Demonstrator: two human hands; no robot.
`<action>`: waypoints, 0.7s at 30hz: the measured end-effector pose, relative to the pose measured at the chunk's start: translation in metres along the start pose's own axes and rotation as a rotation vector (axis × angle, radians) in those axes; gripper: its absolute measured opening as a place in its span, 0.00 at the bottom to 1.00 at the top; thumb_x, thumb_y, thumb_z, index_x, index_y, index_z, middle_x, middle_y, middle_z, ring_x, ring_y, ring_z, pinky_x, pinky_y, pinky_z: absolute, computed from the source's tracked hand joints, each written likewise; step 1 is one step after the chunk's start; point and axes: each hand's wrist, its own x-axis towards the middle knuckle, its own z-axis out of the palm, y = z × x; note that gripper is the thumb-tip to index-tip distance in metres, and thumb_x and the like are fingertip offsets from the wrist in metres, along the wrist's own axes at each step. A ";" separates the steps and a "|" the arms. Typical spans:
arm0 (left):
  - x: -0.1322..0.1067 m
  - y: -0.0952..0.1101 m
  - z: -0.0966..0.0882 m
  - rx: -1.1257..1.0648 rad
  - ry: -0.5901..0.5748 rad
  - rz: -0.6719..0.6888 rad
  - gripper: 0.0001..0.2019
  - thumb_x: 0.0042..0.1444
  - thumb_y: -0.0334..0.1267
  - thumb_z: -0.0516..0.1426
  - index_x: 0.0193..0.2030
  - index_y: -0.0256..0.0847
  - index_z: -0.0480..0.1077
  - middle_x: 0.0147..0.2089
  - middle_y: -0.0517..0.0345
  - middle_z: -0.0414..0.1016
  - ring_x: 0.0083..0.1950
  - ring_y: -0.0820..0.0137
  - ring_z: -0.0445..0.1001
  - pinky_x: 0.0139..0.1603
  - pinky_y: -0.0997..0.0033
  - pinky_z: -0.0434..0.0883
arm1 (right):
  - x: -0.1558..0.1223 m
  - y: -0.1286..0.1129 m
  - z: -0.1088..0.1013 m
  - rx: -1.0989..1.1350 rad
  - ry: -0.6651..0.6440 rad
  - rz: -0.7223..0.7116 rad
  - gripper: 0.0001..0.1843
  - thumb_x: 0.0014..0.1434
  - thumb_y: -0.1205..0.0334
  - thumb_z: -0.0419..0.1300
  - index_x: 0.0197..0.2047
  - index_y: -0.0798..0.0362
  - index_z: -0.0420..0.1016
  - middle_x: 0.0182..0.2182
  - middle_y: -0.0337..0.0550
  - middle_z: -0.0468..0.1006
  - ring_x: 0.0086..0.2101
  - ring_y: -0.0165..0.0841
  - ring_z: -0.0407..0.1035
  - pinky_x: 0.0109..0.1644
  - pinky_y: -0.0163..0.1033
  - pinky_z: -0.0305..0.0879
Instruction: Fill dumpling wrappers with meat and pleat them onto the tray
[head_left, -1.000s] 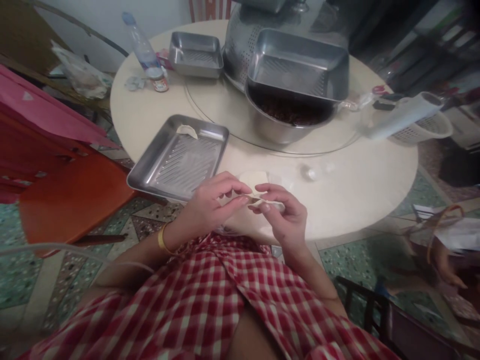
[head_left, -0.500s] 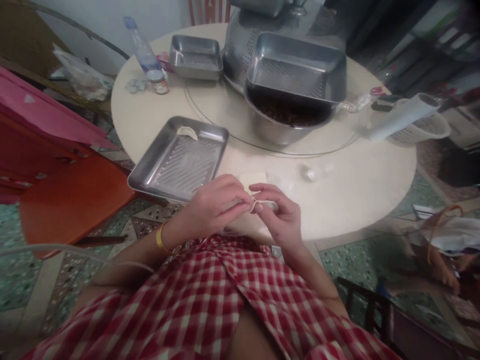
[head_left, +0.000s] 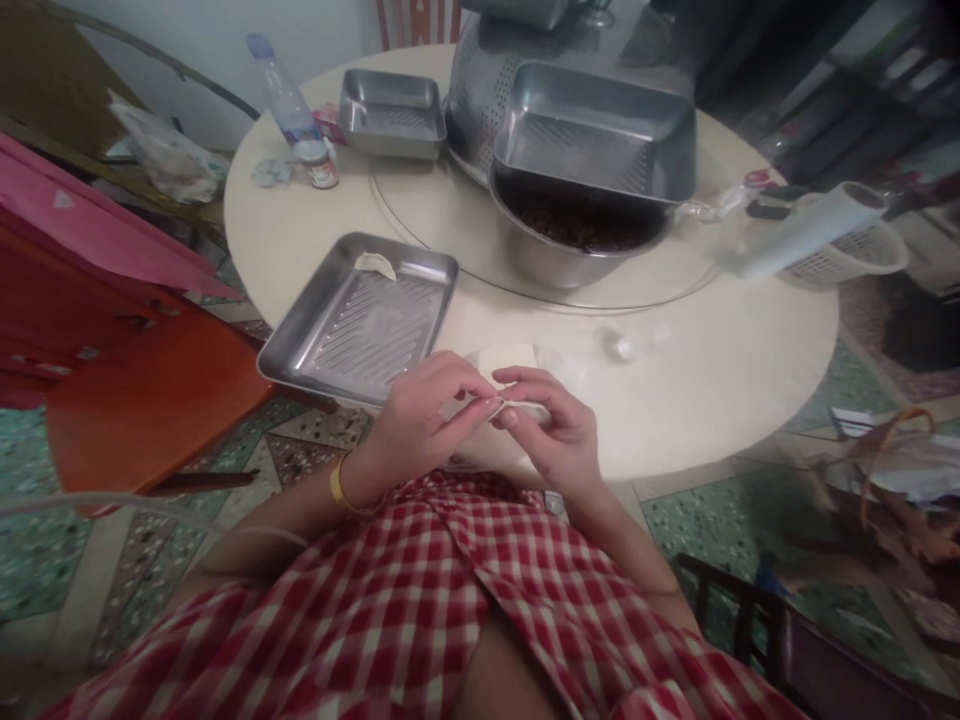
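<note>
Between my two hands is a folded pale dumpling (head_left: 529,409), held over the near edge of the table. My left hand (head_left: 435,405) pinches its left end between thumb and fingertips. The fingers of my right hand (head_left: 559,430) are closed round the other end, with the thumb pressed on the near side. Just beyond the fingers lies a stack of pale dumpling wrappers (head_left: 508,356) on clear plastic. To the left, a shallow metal tray (head_left: 367,335) carries one finished dumpling (head_left: 375,265) near its far edge.
A metal bowl (head_left: 562,268) of dark filling stands on the glass turntable, with a deep metal pan (head_left: 592,140) resting over it. A smaller pan (head_left: 392,118), bottle (head_left: 289,105) and jar (head_left: 316,165) are at the back left. A white basket (head_left: 855,255) sits right. An orange chair (head_left: 150,400) is left.
My fingers have shifted slightly along the dumpling's edge, and the left index finger is lifted a little more. The tray and other table items stay put.
</note>
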 end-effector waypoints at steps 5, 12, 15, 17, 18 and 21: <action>-0.003 0.002 0.006 -0.057 0.016 -0.037 0.02 0.62 0.31 0.59 0.40 0.38 0.73 0.36 0.56 0.78 0.38 0.74 0.75 0.40 0.74 0.72 | 0.001 0.001 0.002 -0.057 0.113 -0.019 0.03 0.60 0.63 0.65 0.39 0.48 0.79 0.44 0.43 0.81 0.46 0.35 0.78 0.50 0.45 0.78; -0.005 -0.001 0.014 0.118 0.080 0.041 0.04 0.61 0.27 0.58 0.41 0.38 0.72 0.37 0.56 0.77 0.40 0.72 0.75 0.43 0.72 0.72 | 0.000 0.004 0.007 -0.212 0.195 -0.153 0.08 0.61 0.67 0.63 0.43 0.47 0.78 0.45 0.44 0.81 0.47 0.34 0.77 0.50 0.43 0.79; -0.005 -0.001 0.016 0.209 0.101 0.072 0.04 0.60 0.27 0.58 0.39 0.39 0.71 0.37 0.56 0.77 0.39 0.70 0.73 0.42 0.70 0.72 | -0.001 0.006 0.010 -0.279 0.212 -0.220 0.12 0.60 0.70 0.61 0.46 0.48 0.78 0.47 0.45 0.81 0.48 0.34 0.77 0.47 0.40 0.81; -0.004 -0.001 0.018 0.249 0.114 0.087 0.03 0.61 0.28 0.57 0.38 0.39 0.70 0.35 0.56 0.76 0.38 0.69 0.73 0.41 0.69 0.71 | -0.002 0.007 0.010 -0.280 0.210 -0.218 0.13 0.61 0.71 0.61 0.46 0.48 0.79 0.47 0.45 0.81 0.47 0.33 0.78 0.41 0.36 0.82; -0.004 0.000 0.018 0.255 0.116 0.092 0.04 0.61 0.28 0.57 0.38 0.40 0.70 0.35 0.56 0.76 0.37 0.69 0.72 0.41 0.68 0.71 | -0.002 0.007 0.010 -0.274 0.211 -0.203 0.12 0.61 0.70 0.60 0.46 0.48 0.79 0.47 0.45 0.81 0.47 0.33 0.78 0.39 0.35 0.82; -0.005 0.001 0.017 0.190 0.086 0.052 0.03 0.62 0.29 0.57 0.40 0.40 0.70 0.35 0.58 0.77 0.37 0.71 0.73 0.41 0.69 0.71 | -0.002 0.007 0.010 -0.230 0.228 -0.148 0.09 0.61 0.68 0.61 0.43 0.48 0.80 0.46 0.44 0.82 0.47 0.35 0.78 0.38 0.36 0.82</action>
